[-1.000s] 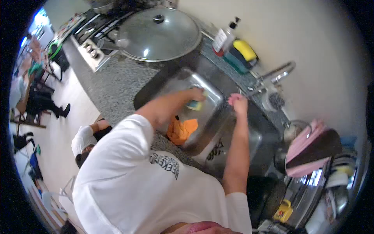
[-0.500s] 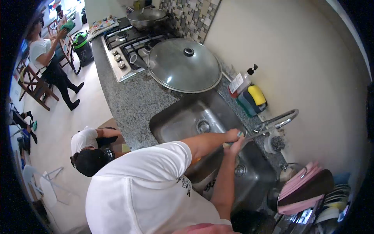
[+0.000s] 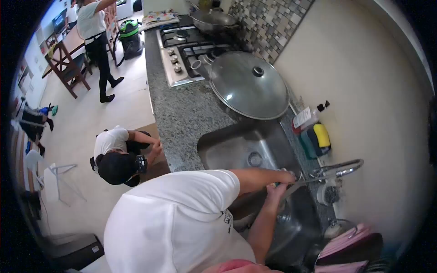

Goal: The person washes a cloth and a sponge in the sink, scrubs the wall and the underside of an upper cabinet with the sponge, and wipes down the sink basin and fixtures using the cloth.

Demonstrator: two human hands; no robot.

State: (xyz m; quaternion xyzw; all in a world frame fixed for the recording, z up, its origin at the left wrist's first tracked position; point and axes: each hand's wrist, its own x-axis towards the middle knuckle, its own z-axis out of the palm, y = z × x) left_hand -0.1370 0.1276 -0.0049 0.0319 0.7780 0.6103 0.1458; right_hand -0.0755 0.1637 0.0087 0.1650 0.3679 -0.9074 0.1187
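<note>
Both my hands meet over the divider of the double steel sink [image 3: 223, 141], close to the end of the chrome tap [image 3: 350, 166]. My left hand [image 3: 286, 176] is closed and pressed against my right hand [image 3: 276, 190], whose fingers are also curled. A small greenish bit shows between them, too small and blurred to name. Under my forearms, part of the sink is hidden. The drain [image 3: 255, 159] of the far basin is visible. Behind the sink stand a soap bottle [image 3: 306, 119] and a yellow sponge [image 3: 322, 135].
A large lidded pan [image 3: 248, 86] overhangs the sink's end by the gas stove [image 3: 175, 68]. A scrubber in a holder [image 3: 328, 194] sits beside the tap; pink cloths [image 3: 341, 243] hang near a rack. One person [image 3: 114, 154] crouches by the counter; another [image 3: 93, 41] stands farther off.
My view has swung, so the sink and counter sit farther right and lower. My hands stay together near the tap. The standing person has raised an arm out of frame.
</note>
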